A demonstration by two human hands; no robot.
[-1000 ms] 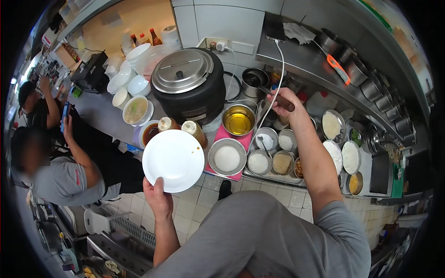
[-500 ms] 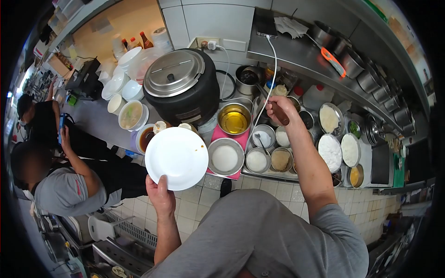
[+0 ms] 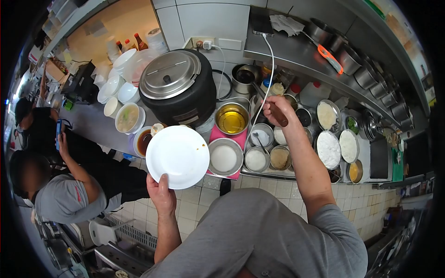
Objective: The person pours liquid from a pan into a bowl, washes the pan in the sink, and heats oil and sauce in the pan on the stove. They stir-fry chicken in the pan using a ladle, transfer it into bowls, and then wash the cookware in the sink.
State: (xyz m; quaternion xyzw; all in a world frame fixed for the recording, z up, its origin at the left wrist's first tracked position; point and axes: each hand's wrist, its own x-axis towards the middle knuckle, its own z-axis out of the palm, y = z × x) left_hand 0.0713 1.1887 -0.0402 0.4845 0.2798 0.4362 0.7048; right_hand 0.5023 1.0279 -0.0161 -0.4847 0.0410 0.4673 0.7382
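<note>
The left hand (image 3: 162,194), left of centre, clamps the lower rim of a smooth, round, white plate (image 3: 177,156), thumb on top. Right of centre, the right hand's (image 3: 283,105) grip wraps a brown, wooden-looking handle (image 3: 280,118), its long axis slanting up-left toward the metal pot (image 3: 242,86) at upper centre.

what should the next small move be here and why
Probably lift the brown-handled utensil gently: the right hand grips it, its far end appears to reach into the small pot, and the left hand holds a white plate, bare but for a few specks.
</note>
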